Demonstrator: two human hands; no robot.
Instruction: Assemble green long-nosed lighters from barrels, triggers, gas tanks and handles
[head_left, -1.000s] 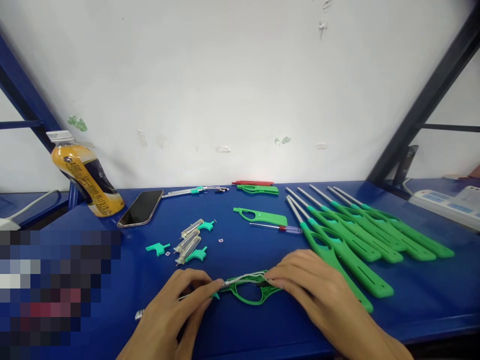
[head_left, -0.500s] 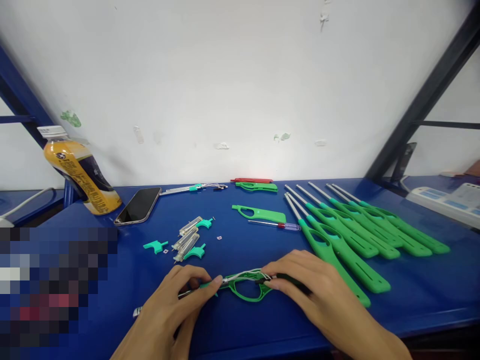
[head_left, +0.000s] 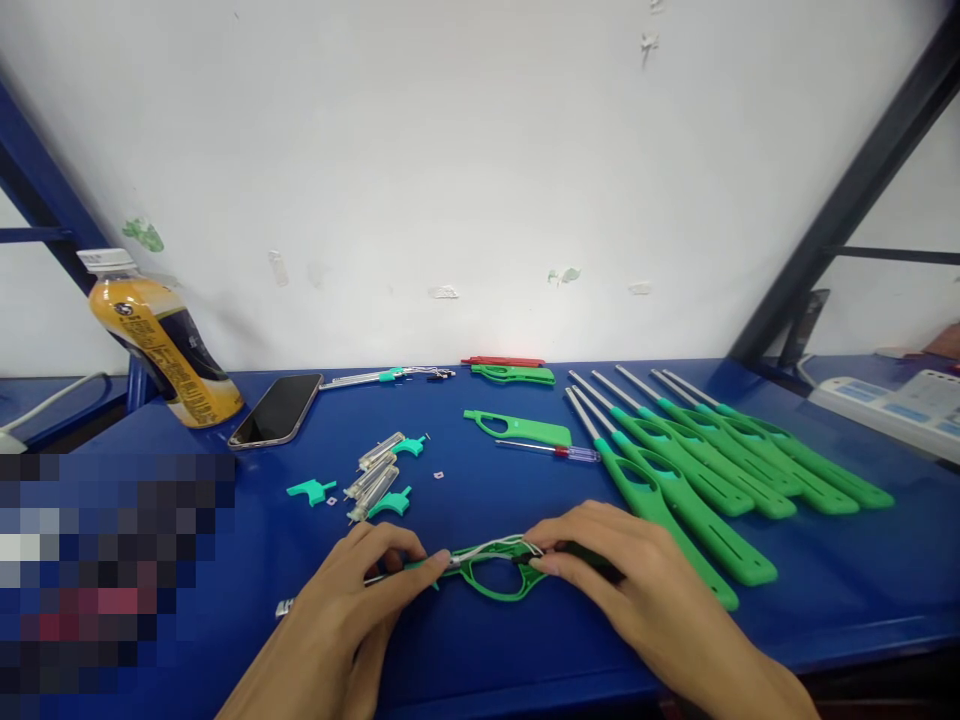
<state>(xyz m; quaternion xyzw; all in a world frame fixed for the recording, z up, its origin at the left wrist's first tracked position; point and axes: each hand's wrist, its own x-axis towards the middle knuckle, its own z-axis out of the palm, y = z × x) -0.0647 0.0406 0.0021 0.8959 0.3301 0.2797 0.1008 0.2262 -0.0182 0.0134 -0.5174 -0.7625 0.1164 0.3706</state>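
Between my hands lies an opened green gas lighter shell (head_left: 496, 598), its trigger loop facing me. White wires (head_left: 491, 546) run along its upper edge. My left hand (head_left: 349, 610) is closed around the lighter's metal tube where it meets the shell, thumb and forefinger pinching; the silvery tube tip (head_left: 283, 608) sticks out left of the hand. With thumb and fingers my right hand (head_left: 630, 570) grips the handle end, at the wires and a small black part (head_left: 523, 558). The palm side of this hand hides most of the handle.
Beyond my left hand lie clear fuel tanks (head_left: 371, 480) and teal triggers (head_left: 311, 491). Several assembled green lighters (head_left: 675, 500) fan out on the right. A screwdriver (head_left: 577, 453), a loose green half-shell (head_left: 525, 430), a phone (head_left: 277, 410) and a bottle (head_left: 165, 340) stand or lie farther back.
The tube tip at the left has shifted slightly up and to the right, with my left hand. Both hands keep their hold; little else differs.
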